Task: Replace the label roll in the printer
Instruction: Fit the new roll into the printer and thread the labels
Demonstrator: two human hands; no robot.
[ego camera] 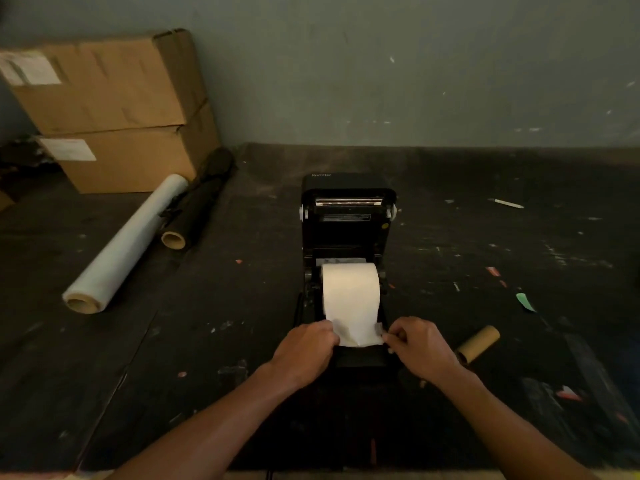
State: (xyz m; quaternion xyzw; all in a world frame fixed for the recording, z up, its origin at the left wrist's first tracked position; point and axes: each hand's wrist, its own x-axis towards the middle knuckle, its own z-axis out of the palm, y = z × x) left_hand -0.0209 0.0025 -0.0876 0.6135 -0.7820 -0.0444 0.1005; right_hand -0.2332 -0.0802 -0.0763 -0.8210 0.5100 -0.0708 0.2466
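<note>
A black label printer (347,226) stands on the dark table with its lid swung open toward the wall. A white label roll (350,291) sits in its bay, and its loose end hangs over the front edge. My left hand (307,351) pinches the left side of that loose end. My right hand (417,348) pinches its right corner, close to a small grey tab. An empty brown cardboard core (479,342) lies on the table just right of my right hand.
Two stacked cardboard boxes (114,109) stand at the back left against the wall. A roll of clear stretch film (128,242) and a black roll (197,206) lie in front of them. Paper scraps and a green scrap (525,301) dot the table's right side.
</note>
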